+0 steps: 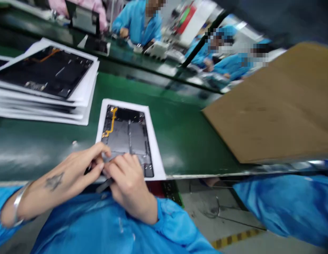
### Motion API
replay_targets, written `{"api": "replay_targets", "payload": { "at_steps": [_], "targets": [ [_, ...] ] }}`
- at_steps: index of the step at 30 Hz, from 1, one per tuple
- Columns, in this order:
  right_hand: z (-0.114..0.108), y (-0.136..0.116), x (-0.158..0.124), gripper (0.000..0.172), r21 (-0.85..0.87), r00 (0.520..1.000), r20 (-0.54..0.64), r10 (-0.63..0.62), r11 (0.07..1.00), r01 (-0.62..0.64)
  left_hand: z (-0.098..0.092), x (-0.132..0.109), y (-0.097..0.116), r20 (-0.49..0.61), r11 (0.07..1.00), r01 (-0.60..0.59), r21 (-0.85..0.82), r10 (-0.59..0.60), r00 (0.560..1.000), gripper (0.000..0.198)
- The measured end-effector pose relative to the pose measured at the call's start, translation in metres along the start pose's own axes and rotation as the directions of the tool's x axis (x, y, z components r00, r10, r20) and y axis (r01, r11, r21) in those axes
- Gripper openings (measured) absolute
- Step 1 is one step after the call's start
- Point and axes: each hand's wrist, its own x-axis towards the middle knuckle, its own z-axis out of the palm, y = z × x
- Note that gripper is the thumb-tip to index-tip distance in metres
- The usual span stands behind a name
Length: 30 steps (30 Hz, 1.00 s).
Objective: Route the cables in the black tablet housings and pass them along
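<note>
An opened tablet (118,137) lies on a white sheet (156,155) at the table's front edge, its flat grey batteries and an orange flex cable (112,121) exposed. My left hand (87,165) is at its lower left corner, thumb and fingers bent together; what they pinch, if anything, is hidden. Over the tablet's near end, my right hand (128,180) is closed, its fingertips meeting those of the left. A dark grey stick-shaped tool (104,185) pokes out from under the right hand, mostly covered by it.
To the left stands a stack of white sheets (85,113) with another opened tablet (47,72) on top. A large brown cardboard piece (280,113) covers the table's right side. Beyond the green table (185,141), several co-workers in blue sit at another bench. A blue sleeve (288,204) is at lower right.
</note>
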Motion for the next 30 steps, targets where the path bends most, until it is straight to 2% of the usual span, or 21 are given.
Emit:
{"api": "replay_targets", "payload": {
  "at_steps": [2,3,5,8,12,22,30],
  "targets": [
    [0.001,0.000,0.003,0.020,0.005,1.000,-0.010,0.001,1.000,-0.001,-0.004,-0.002,0.003,0.104,0.995,0.088,-0.050,-0.082,0.991,0.018],
    [0.003,0.000,0.004,0.019,0.007,1.000,-0.008,0.007,1.000,-0.007,-0.004,-0.003,0.003,0.101,0.992,0.112,-0.054,-0.106,0.989,0.022],
    [0.006,0.002,0.005,0.017,0.018,1.000,-0.006,0.027,0.999,-0.027,-0.005,-0.005,0.003,0.012,0.991,0.131,-0.006,-0.131,0.991,0.023],
    [0.008,0.003,0.005,0.015,0.069,0.997,-0.005,0.071,0.995,-0.071,-0.005,-0.010,0.003,-0.116,0.988,0.126,0.085,-0.116,0.986,0.012],
    [0.006,0.004,0.005,0.014,0.156,0.994,0.013,0.111,0.981,-0.111,-0.002,-0.016,0.003,-0.158,0.993,0.094,0.070,-0.082,0.984,0.009],
    [0.007,0.006,0.005,0.016,0.155,0.997,0.007,0.078,0.985,-0.078,0.005,-0.017,0.001,-0.158,0.999,0.006,0.041,0.000,0.987,0.006],
    [0.005,0.004,0.006,0.018,0.120,0.999,0.010,0.047,0.992,-0.048,0.001,-0.013,0.004,-0.083,0.996,-0.002,0.094,0.010,0.997,0.007]
  ]
}}
